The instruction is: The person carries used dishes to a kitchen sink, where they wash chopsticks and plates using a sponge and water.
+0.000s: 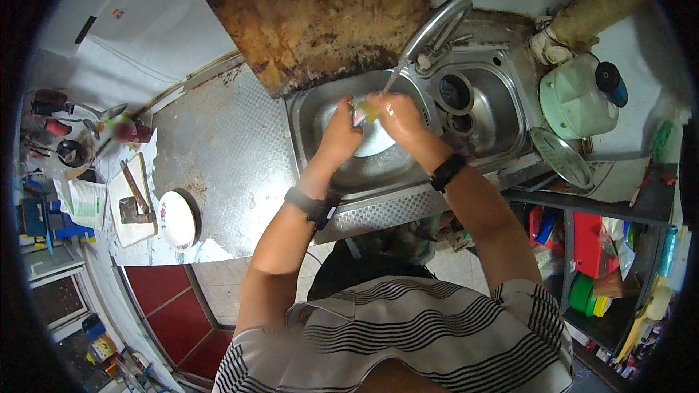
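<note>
Over the left basin of a steel sink point(377, 177), my left hand point(343, 134) grips the near-left rim of a white dish point(375, 141), its thumb towards the faucet. My right hand point(397, 114) is closed on a blurred yellow-green sponge or cloth point(369, 111) against the dish. Water runs from the curved metal faucet point(437, 27) down onto my right hand. The dish is partly hidden behind both hands.
A white plate point(177, 220) and a cleaver point(135, 202) on a white cutting board point(130, 229) are at the left. The right basin holds round strainer parts point(454, 93). A pale green container point(570, 98) and a metal strainer point(562, 158) stand right of the sink.
</note>
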The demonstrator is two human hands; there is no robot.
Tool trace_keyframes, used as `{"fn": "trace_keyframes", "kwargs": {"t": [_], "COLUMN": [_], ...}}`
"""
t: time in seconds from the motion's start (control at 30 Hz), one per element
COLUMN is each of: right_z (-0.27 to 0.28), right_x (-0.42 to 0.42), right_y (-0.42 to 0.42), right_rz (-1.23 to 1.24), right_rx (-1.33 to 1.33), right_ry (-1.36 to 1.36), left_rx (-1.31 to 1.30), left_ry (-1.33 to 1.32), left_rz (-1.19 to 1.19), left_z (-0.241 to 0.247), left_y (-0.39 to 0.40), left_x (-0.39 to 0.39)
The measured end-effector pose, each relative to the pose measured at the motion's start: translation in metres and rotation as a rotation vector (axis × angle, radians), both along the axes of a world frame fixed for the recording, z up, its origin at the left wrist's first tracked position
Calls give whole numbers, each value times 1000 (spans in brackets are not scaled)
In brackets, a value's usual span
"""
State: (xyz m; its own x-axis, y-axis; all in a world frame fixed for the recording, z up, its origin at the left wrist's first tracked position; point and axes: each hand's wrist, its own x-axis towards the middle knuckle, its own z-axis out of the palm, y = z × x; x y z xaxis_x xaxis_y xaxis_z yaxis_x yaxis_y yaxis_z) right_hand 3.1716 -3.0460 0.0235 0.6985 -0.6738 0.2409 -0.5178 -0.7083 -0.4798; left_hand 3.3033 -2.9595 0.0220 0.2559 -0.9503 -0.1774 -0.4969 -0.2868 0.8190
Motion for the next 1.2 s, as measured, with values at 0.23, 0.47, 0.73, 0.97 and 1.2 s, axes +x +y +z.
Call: {"fn": "trace_keyframes", "kwargs": {"t": [0.23, 0.47, 0.73, 0.97, 1.2], "right_z": [-65, -19, -12, -52, -48], "right_x": [-10, -8, 2, -12, -41], "right_y": [6, -15, -6, 28, -5], "right_rz": [-482, 28, -84, -519, -571], "right_rx": [1449, 192, 298, 1579, 1677], "right_ry": [-853, 98, 138, -627, -375], "left_rx": [-241, 17, 102, 126, -408], "left_ry": [393, -91, 111, 967, -772], "left_rz": [183, -39, -92, 403, -374], "left_z": [-14, 11, 1, -15, 14], "left_y": [27, 17, 16, 20, 46], "left_x": [-22, -17, 16, 8, -21]}}
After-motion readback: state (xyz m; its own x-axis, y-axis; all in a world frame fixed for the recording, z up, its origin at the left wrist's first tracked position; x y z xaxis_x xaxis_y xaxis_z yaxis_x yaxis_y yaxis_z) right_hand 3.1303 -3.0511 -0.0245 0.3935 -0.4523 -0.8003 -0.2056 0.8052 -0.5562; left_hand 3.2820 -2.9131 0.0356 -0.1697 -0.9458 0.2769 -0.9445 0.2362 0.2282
